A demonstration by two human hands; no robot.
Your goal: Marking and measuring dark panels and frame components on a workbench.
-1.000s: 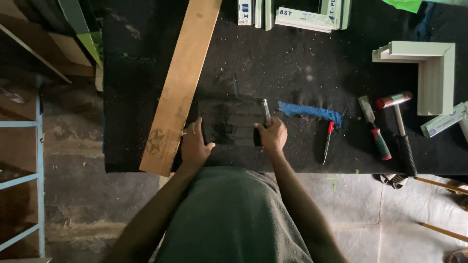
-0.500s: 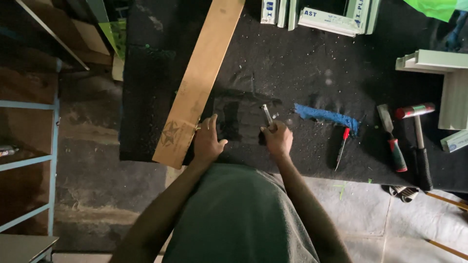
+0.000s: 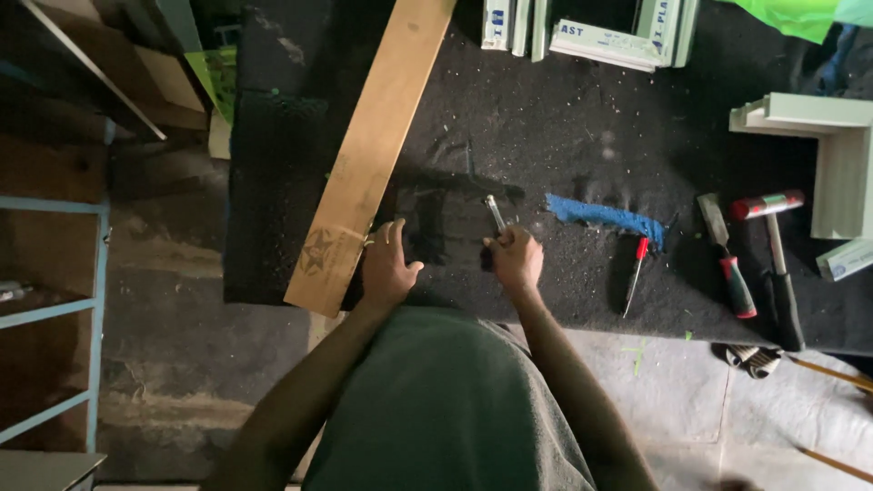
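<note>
Dark panel (image 3: pixel 436 223): a flat, near-black piece lying on the black workbench (image 3: pixel 564 136), close to the front edge, directly before the person; its outline blends into the bench surface and its exact edges are hard to make out.
Left hand (image 3: pixel 386 268): spread flat, fingers apart, pressing on the left edge of the dark panel, just beside the lower end of the wooden plank (image 3: pixel 368 164).
Right hand (image 3: pixel 516 257): closed in a fist around the handle of a metal tool (image 3: pixel 495 214), apparently a chisel or screwdriver, whose bright shaft points up and away from the person, its tip at the panel's right side.
Wooden plank: a long pale board running diagonally from the top of the bench down to its front edge, with a dark star stamp near the lower end.
Blue strip (image 3: pixel 605 216): a ragged blue piece lying flat to the right of the right hand, near but apart from it.
Red screwdriver (image 3: pixel 636 273): slim, red-handled, lying just right of the blue strip.
Chisel (image 3: pixel 727 259): red-and-green handle, lying further right.
Hammer (image 3: pixel 773 264): red-banded head, long black handle, beside the chisel.
White frame corner (image 3: pixel 823 155): an L-shaped white profile at the bench's right end.
White profile offcuts (image 3: pixel 600 32): stacked at the far edge of the bench.
Blue metal rack (image 3: pixel 55 318): standing on the floor, well to the left.
</note>
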